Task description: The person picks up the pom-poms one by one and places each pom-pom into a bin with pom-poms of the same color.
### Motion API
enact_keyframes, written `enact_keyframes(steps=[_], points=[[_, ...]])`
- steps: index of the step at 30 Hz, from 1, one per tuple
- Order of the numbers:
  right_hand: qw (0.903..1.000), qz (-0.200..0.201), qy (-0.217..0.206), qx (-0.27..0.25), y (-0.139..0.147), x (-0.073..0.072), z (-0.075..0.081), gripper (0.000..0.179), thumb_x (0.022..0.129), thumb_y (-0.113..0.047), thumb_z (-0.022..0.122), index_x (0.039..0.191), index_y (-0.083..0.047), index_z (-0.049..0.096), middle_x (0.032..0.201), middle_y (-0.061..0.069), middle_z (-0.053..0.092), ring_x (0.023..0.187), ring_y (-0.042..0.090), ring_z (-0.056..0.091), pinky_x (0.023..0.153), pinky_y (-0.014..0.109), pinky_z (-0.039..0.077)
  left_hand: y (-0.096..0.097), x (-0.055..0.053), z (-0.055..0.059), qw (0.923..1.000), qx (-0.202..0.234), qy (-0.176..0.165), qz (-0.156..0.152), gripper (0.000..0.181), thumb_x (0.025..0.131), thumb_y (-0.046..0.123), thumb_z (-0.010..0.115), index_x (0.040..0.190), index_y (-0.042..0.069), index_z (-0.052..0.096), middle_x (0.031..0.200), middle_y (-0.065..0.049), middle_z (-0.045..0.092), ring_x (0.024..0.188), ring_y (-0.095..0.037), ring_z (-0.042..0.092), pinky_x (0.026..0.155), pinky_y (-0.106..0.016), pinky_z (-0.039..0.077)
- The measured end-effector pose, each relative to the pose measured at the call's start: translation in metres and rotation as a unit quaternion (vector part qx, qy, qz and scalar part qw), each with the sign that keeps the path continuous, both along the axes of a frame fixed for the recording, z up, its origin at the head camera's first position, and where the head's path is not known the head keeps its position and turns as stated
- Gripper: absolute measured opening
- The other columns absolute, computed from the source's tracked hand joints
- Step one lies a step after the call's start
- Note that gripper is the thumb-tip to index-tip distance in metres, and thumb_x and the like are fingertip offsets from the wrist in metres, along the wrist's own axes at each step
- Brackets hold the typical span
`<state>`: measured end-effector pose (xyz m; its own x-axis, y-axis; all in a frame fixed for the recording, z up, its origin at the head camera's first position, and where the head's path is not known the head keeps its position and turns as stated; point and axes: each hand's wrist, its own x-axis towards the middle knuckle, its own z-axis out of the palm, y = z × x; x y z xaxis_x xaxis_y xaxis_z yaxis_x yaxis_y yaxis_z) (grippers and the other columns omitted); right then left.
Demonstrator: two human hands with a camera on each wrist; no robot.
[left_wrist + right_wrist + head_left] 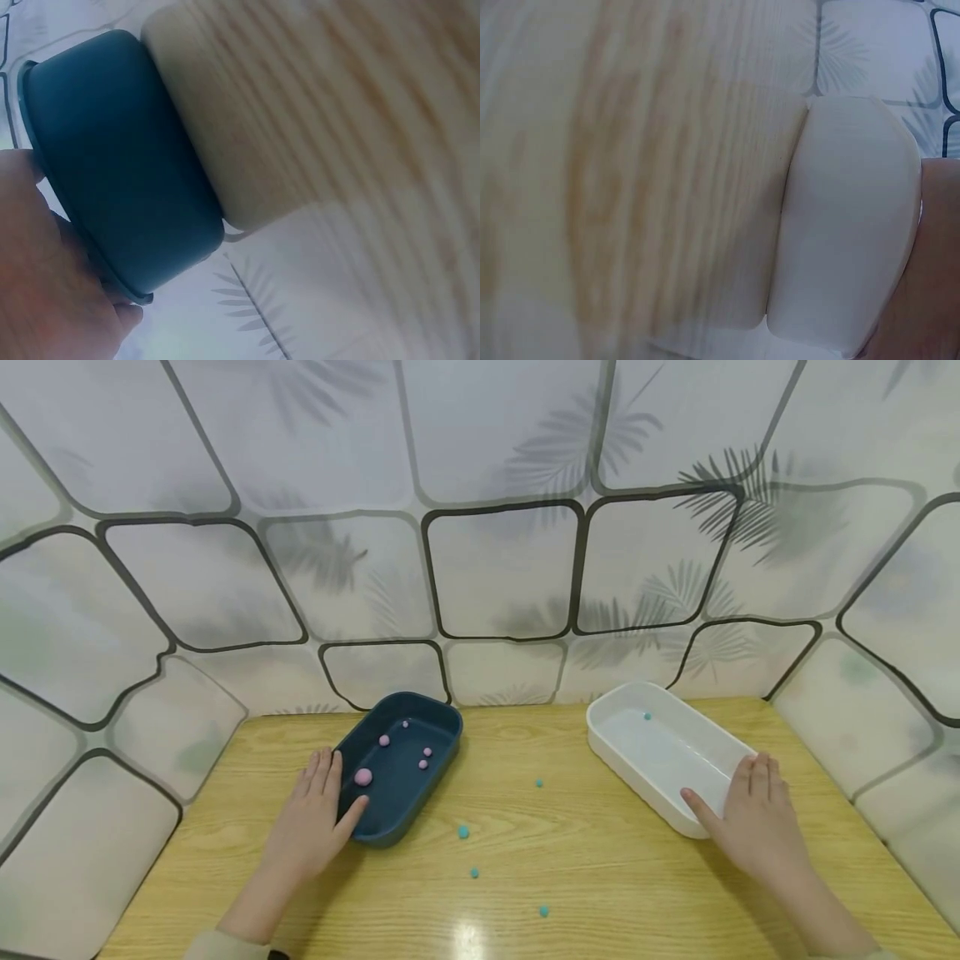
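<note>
The blue tray [384, 838] with five pink balls [363, 777] sits on the table [510, 752] left of the white tray [637, 782], the left hand [309, 827] spread against the blue one's rim, the right hand [761, 831] spread against the white one's.

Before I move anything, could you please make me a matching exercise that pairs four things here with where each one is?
Things:
1. Left hand
2. Right hand
3. Pink balls
4. Largest teal piece

Places:
A. At the edge of the white tray
B. On the wooden table, between the trays
C. At the edge of the dark blue tray
D. Inside the dark blue tray

Pairs: 1-C, 2-A, 3-D, 4-B
</note>
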<state>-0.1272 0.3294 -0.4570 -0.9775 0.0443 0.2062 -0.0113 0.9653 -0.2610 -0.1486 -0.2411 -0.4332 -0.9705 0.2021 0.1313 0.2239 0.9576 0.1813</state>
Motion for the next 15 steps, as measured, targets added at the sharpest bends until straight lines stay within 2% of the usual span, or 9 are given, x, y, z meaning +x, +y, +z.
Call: enact_keyframes(steps=[3, 11, 15], points=[[1.0, 0.0, 0.004, 0.005, 0.0, 0.0, -0.001, 0.11, 0.108, -0.06, 0.047, 0.147, 0.037, 0.012, 0.154, 0.061, 0.011, 0.145, 0.076, 0.015, 0.121, 0.081, 0.017, 0.001, 0.0, 0.003, 1.0, 0.008, 0.001, -0.005, 0.083, 0.109, 0.04, 0.057, 0.163, -0.013, 0.023, 0.171, -0.036, 0.019, 0.161, -0.053, 0.019, 0.13, -0.065, 0.024], [0.9999, -0.003, -0.007, 0.009, 0.0, 0.0, 0.0, 0.109, 0.108, -0.06, 0.046, 0.147, 0.037, 0.014, 0.154, 0.06, 0.011, 0.146, 0.075, 0.015, 0.121, 0.081, 0.016, 0.014, 0.003, 0.011, 0.9987, 0.035, 0.033, -0.018, 0.08, 0.106, 0.036, 0.063, 0.162, -0.011, 0.03, 0.169, -0.032, 0.03, 0.158, -0.051, 0.029, 0.126, -0.066, 0.031], [0.9998, -0.003, -0.016, 0.009, 0.0, 0.0, 0.0, 0.108, 0.109, -0.06, 0.045, 0.147, 0.037, 0.015, 0.154, 0.06, 0.009, 0.146, 0.075, 0.014, 0.121, 0.082, 0.015, 0.022, 0.006, 0.012, 0.996, 0.075, 0.043, -0.023, 0.076, 0.105, 0.031, 0.066, 0.161, -0.009, 0.034, 0.168, -0.029, 0.036, 0.156, -0.05, 0.036, 0.123, -0.066, 0.036]])
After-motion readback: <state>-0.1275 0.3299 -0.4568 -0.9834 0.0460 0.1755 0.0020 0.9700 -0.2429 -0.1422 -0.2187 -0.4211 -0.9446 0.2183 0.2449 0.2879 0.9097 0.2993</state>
